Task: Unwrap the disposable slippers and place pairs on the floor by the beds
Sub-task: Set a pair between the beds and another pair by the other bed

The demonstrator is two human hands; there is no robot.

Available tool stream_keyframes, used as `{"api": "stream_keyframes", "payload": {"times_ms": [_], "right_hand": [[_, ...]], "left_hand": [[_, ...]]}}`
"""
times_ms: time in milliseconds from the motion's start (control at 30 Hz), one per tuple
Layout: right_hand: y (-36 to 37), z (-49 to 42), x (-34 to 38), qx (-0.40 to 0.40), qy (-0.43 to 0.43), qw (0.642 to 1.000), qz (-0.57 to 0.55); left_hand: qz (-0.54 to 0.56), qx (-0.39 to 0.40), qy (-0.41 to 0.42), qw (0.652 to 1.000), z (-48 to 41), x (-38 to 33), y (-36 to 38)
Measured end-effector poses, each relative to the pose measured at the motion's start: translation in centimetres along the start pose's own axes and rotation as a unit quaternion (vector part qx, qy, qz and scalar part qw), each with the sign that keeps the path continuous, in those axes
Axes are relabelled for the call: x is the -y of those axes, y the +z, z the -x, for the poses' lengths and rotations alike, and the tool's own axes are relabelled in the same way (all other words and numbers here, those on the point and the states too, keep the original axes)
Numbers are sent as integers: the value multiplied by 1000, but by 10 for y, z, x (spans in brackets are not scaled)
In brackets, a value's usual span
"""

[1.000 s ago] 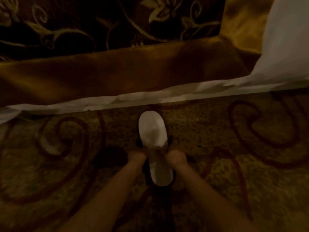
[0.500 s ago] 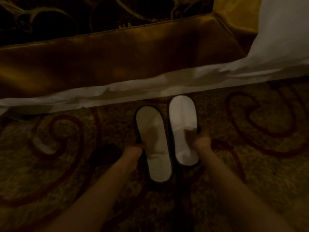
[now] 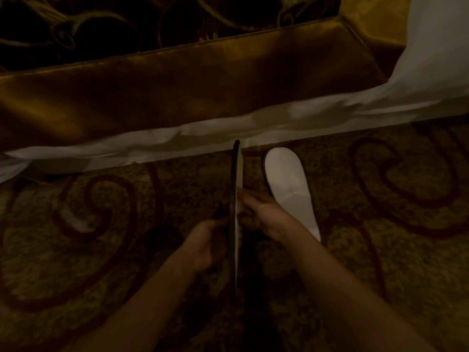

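One white disposable slipper [image 3: 288,184] lies flat on the patterned carpet, toe pointing at the bed edge. A second slipper [image 3: 236,189] stands on its side, so only its thin dark-edged sole profile shows. My left hand [image 3: 206,247] grips that upright slipper from the left. From the right, the fingers of my right hand [image 3: 264,214] press on it, and the hand covers part of the flat slipper's left edge. The room is dim.
The bed runs across the top: a gold satin bed runner [image 3: 177,90] over a white sheet [image 3: 228,135] that hangs to the floor. A white duvet [image 3: 436,54] bulges at the upper right. Swirl-patterned carpet [image 3: 101,237] spreads left and right.
The left slipper, flat half a second ago, now stands on its edge between both hands. My right hand has left the right slipper, which stays flat on the carpet.
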State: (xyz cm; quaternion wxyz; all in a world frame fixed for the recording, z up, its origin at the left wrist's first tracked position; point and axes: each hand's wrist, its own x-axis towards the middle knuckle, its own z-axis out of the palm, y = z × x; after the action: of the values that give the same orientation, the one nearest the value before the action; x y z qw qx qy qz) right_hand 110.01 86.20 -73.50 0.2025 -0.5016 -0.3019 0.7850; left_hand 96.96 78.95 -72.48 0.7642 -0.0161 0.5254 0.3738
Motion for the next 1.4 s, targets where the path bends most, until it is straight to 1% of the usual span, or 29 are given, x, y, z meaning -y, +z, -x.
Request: {"api": "stream_keyframes", "payload": {"times_ms": [67,133,200,267,300,333,400,433,500,533,567,600,633,667,733,767,800,833,867,900,967,1033,1067,1100,1200,1267,1300,1367,1400], "right_hand": [[5,0,1,-1,0,999,-54],[6,-1,2,-15,-3,999,-49],[2,0,4,-25,-5,999,25],[-3,2,7,-7,-11,990,138],[-3,5,10,20,-19,979,204],[-2,7,13,55,-30,958,278],[6,11,20,110,-58,902,413],[10,11,25,121,-76,878,456],[18,10,33,122,-101,845,511],[22,9,38,119,-113,827,537],[25,8,41,113,-123,809,564],[27,6,44,103,-130,790,590],[28,4,45,83,-135,771,617],[29,2,44,46,-140,746,649],[30,0,38,-64,-156,695,699],[30,-1,33,-130,-166,682,701],[29,-2,28,-196,-171,678,687],[28,-2,21,-249,-163,683,666],[27,-3,14,-283,-142,696,645],[27,-4,6,-291,-107,718,623],[32,-8,-11,-241,-47,795,555],[40,-11,-28,-182,-42,865,467],[43,-11,-35,-170,-51,886,429],[44,-12,-40,-165,-62,890,421],[46,-18,-49,-147,-73,869,466],[46,-26,-50,-161,-59,863,475],[47,-30,-52,-174,-48,848,498],[50,-35,-58,-199,-48,779,592],[50,-36,-62,-211,-69,746,627]], "left_hand": [[-53,-24,-8,998,2,3,-5],[-87,-76,21,993,3,-3,-11],[-39,-74,61,995,4,-23,-21],[-12,-46,101,994,7,-54,-32],[-42,-24,116,992,9,-70,-37],[-114,-13,137,984,12,-83,-41],[-283,-29,154,946,14,-102,-47],[-367,-35,145,918,15,-107,-48],[-523,5,111,845,18,-112,-45],[-568,20,94,817,19,-110,-42],[-586,14,86,805,18,-108,-42],[-574,-2,88,814,16,-103,-42],[-547,-28,93,831,14,-95,-43],[-514,-54,103,850,11,-86,-47],[-436,-106,112,887,7,-64,-54],[-377,-127,110,911,8,-54,-57],[-315,-149,106,931,7,-45,-61],[-262,-168,100,945,7,-37,-64],[-215,-177,95,956,6,-29,-66],[-170,-177,92,965,6,-21,-67],[-100,-174,89,975,5,-5,-66],[-70,-176,75,979,6,10,-63],[-71,-175,69,979,7,16,-61],[-83,-178,63,978,8,21,-61],[-138,-199,51,969,9,27,-66],[-174,-205,57,961,9,25,-67],[-202,-210,68,954,9,23,-68],[-279,-213,92,932,8,20,-67],[-325,-216,100,915,8,19,-67]]}}
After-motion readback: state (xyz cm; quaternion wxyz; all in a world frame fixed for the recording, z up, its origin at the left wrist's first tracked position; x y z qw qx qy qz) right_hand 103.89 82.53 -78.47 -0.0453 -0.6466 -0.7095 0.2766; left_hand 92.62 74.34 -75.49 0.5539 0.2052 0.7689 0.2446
